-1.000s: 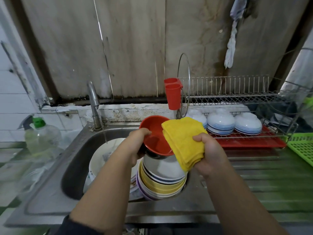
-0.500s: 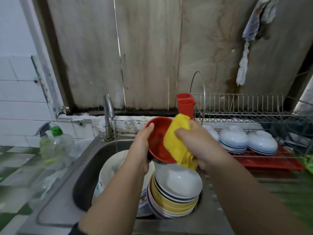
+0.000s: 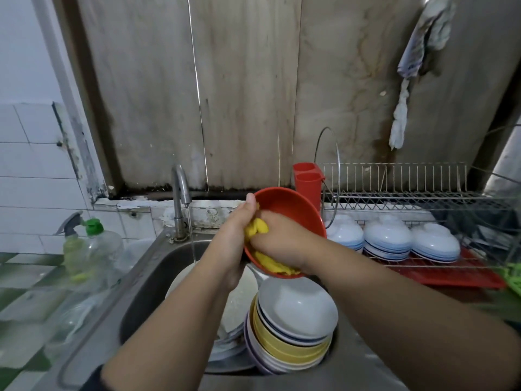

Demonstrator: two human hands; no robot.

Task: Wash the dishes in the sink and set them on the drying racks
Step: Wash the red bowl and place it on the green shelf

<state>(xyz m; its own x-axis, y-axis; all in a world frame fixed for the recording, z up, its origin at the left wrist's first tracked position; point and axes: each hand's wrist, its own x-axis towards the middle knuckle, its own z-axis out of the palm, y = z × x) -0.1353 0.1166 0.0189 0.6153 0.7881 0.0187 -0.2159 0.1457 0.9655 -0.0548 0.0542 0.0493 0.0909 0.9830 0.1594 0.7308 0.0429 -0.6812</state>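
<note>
My left hand (image 3: 229, 244) grips the rim of a red bowl (image 3: 293, 210) held tilted over the steel sink (image 3: 146, 277). My right hand (image 3: 282, 241) is inside the bowl, clutching a yellow cloth (image 3: 255, 228) against its inner wall. Below the bowl a stack of white, yellow and purple bowls (image 3: 293, 331) stands in the sink beside white plates (image 3: 236, 306). The wire drying rack (image 3: 423, 196) at the right holds three piles of upturned white-and-blue bowls (image 3: 387, 239) over a red tray (image 3: 462, 275).
The tap (image 3: 180, 193) runs a thin stream into the sink. A green-capped soap bottle (image 3: 97, 246) and a spray bottle (image 3: 70, 238) stand on the left counter. A red cup holder (image 3: 307, 182) hangs on the rack's left end. A rag (image 3: 417, 60) hangs on the wall.
My right hand has pushed the yellow cloth from outside the red bowl down into it. The view has shifted closer and to the left.
</note>
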